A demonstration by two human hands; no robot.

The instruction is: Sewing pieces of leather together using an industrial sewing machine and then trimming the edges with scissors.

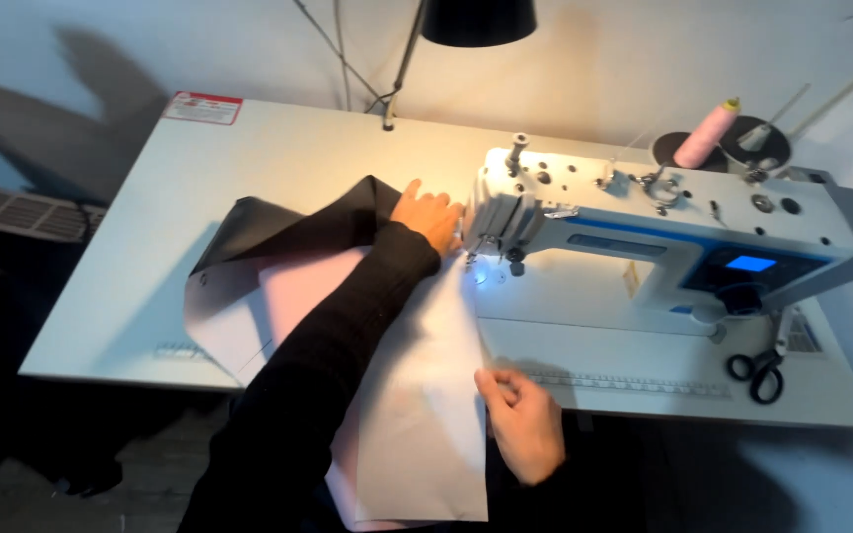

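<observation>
Two hands on the fabric (417, 395): my left hand (428, 217) lies flat with fingers spread, pressing it just beside the needle (470, 253) of the sewing machine (663, 237), while my right hand (523, 422) pinches the near edge. Fingertips this close risk a stab; uneven pull could skew things. Pale grey, dark underside folded back, draped off the table (278, 148).

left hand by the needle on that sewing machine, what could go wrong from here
1. The left hand rests on the fabric right beside the needle area of the white industrial sewing machine; its fingers could get caught if the machine runs.
2. The right hand pinches only the near edge of the pale grey sheet of fabric, so it might skew.
3. Much of the fabric hangs off the white table; its weight may drag it.
</observation>
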